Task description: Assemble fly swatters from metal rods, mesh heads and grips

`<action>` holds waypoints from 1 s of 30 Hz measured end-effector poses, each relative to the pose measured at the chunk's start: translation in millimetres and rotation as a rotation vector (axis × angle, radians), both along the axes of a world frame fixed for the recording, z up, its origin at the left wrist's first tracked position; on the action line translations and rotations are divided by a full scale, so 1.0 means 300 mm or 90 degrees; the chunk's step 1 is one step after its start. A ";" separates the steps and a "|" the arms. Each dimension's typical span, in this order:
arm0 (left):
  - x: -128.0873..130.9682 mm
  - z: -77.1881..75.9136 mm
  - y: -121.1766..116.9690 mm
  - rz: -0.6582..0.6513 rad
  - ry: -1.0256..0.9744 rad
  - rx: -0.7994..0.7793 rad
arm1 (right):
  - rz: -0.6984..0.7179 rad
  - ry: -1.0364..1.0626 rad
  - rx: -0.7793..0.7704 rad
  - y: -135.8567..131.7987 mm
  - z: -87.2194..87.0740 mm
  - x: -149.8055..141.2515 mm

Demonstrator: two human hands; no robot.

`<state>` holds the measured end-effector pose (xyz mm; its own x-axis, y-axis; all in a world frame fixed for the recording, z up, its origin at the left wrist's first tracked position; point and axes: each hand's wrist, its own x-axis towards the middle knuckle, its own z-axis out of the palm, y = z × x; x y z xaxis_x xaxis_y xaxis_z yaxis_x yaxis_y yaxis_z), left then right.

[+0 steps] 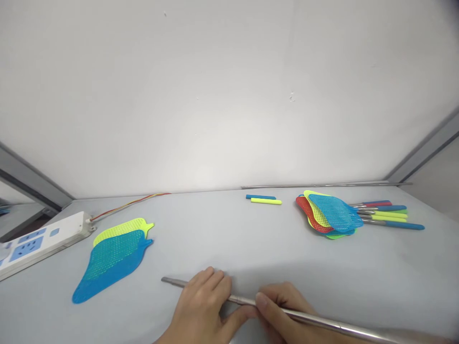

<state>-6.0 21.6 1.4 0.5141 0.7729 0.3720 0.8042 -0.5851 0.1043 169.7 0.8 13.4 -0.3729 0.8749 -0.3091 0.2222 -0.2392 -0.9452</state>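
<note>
The left hand (pixel 197 306) and right hand (pixel 283 313) grasp one steel rod (pixel 315 319), with two mesh swatter heads (pixel 114 258) lower left and four stacked swatter heads (pixel 333 212) right.

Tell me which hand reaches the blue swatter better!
Left, probably: the left hand is closer to the blue fly swatter head, while the right hand grips the steel rod farther away.

- A telescopic steel rod (pixel 308 319), polished and extended, runs slantwise from upper left to lower right, widening in stepped sections, its narrow end tapered and its thick end running out of view.
- The left hand (pixel 201 306) curls over the narrow section.
- The right hand (pixel 281 313) grips the wider section, just beside the left hand.
</note>
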 end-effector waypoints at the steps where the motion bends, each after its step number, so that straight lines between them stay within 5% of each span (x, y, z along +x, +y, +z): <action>1: -0.001 0.000 0.005 0.019 -0.001 -0.003 | -0.007 0.003 -0.012 0.000 0.001 -0.001; 10: -0.003 0.009 0.014 0.031 0.024 -0.090 | 0.010 -0.009 -0.047 0.010 0.003 0.006; 18: -0.017 -0.010 0.009 -0.032 0.011 -0.071 | 0.206 -0.052 0.084 0.056 -0.020 0.019; 30: -0.021 -0.005 0.007 -0.078 0.021 -0.103 | 0.256 -0.087 0.194 0.065 -0.100 0.022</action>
